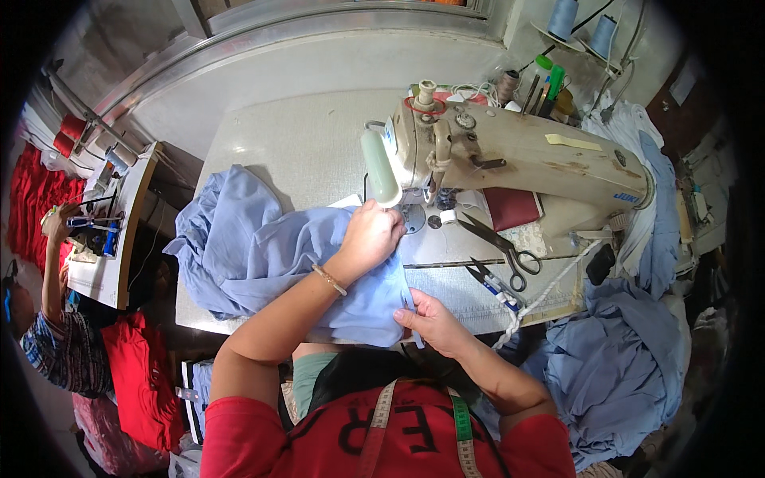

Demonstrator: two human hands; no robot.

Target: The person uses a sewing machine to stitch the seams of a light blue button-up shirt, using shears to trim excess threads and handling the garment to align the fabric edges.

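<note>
Light blue cloth (263, 247) lies bunched across the left part of the sewing table and stretches to its front edge. My left hand (373, 237) is closed on this cloth just left of the needle area of the sewing machine (518, 151); its fingertips are partly hidden. Closer to me, my right hand (430, 320) pinches the cloth's right edge between thumb and fingers, where a narrow strip hangs down. A pale green lamp (381, 167) on the machine head shines just above my left hand.
Black scissors (510, 251), blue-and-white thread snips (492, 285) and a white bobbin (448, 216) lie right of my hands. A dark red flat piece (511, 209) sits under the machine arm. More blue cloth (617, 366) is heaped at right. At far left, another person's hand (57, 221) is by red cloth.
</note>
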